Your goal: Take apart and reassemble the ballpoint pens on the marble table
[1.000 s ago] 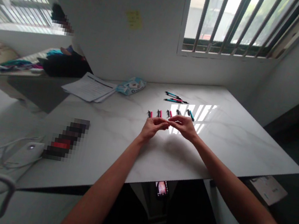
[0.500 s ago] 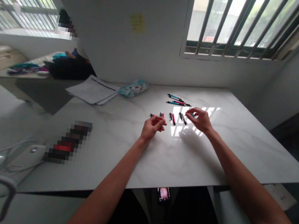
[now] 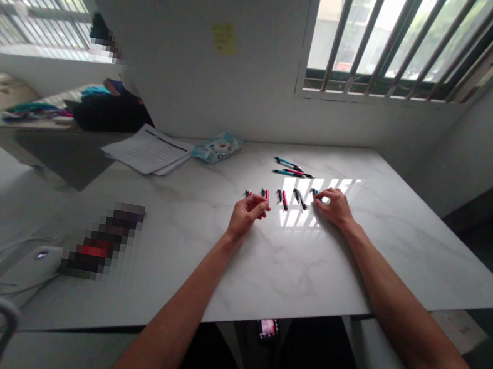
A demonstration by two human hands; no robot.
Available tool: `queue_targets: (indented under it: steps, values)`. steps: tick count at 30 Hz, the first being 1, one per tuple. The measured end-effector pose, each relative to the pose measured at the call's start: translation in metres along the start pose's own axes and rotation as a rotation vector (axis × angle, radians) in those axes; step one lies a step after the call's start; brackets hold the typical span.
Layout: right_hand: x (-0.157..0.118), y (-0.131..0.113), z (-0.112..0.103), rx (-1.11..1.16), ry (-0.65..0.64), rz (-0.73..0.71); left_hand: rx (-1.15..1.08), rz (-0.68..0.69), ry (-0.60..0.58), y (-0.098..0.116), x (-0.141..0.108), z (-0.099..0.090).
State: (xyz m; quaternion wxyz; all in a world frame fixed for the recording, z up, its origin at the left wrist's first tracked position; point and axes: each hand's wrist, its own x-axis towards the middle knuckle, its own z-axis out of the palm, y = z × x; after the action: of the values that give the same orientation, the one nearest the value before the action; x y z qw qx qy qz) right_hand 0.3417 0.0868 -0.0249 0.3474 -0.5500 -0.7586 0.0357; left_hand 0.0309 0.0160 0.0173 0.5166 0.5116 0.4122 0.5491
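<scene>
My right hand [image 3: 334,207] is low over the marble-patterned table [image 3: 261,263], its thumb and fingertips closed on a blue pen [image 3: 314,192] whose far end shows past them. Left of it is a row of short-looking pens: a dark pair [image 3: 300,199], a black and pink pair [image 3: 282,200], and another black and pink pair [image 3: 265,193]. A further dark one [image 3: 248,194] is partly covered by my left hand [image 3: 247,215]. That hand is closed in a loose pinch; whether anything is in it cannot be made out. Behind the row lie several blue and pink pens [image 3: 289,163].
Toward the wall are a blue-white soft packet [image 3: 218,148] and printed sheets [image 3: 148,149]. A blurred-out dark object [image 3: 105,242] and a cabled pale device [image 3: 29,264] sit on the left. A lit screen [image 3: 267,328] shows below the front edge.
My right hand has come down to the table and a little right, bringing the blue pen to the right end of the row. My left hand has stayed nearly in place.
</scene>
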Motion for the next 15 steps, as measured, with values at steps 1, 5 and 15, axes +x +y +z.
queue_targets:
  steps: [1,5,15]
  values:
    - [0.0,0.0,0.0,-0.012,-0.008,-0.006,-0.001,0.002,-0.002,0.0,0.0,0.0]
    - [0.0,-0.001,-0.003,-0.039,0.019,-0.028,-0.001,0.015,-0.002,0.0,0.0,0.0]
    - [0.052,-0.002,0.005,-0.149,-0.003,0.12,-0.018,0.045,0.011,-0.003,0.004,-0.004]
